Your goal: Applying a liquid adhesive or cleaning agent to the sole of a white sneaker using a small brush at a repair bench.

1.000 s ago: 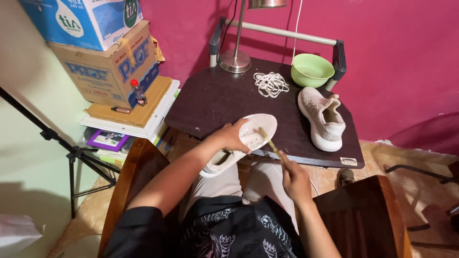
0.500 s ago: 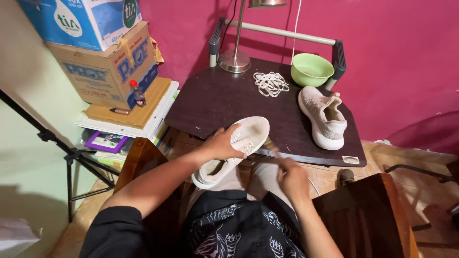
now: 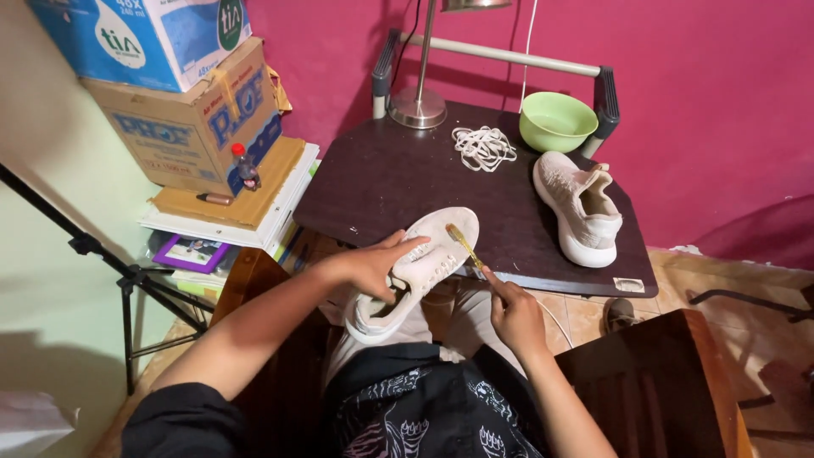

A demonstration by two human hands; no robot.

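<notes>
Gripping a pale shoe (image 3: 417,270) in my left hand (image 3: 370,267), tilted over my lap at the surface (image 3: 381,182) edge. Right hand (image 3: 512,312) clenched on a small brush (image 3: 465,245), bristles touching the shoe's toe. Second shoe (image 3: 579,206) rests on the surface to the right; white laces (image 3: 483,147) and a green bowl (image 3: 557,121) lie beyond, lamp base (image 3: 418,108) at rear.

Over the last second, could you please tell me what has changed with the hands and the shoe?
The right hand brought the toothbrush back up onto the pale sneaker, after dipping below it. The left hand kept its hold on that sneaker. The second sneaker, laces and green bowl stayed put.
</notes>
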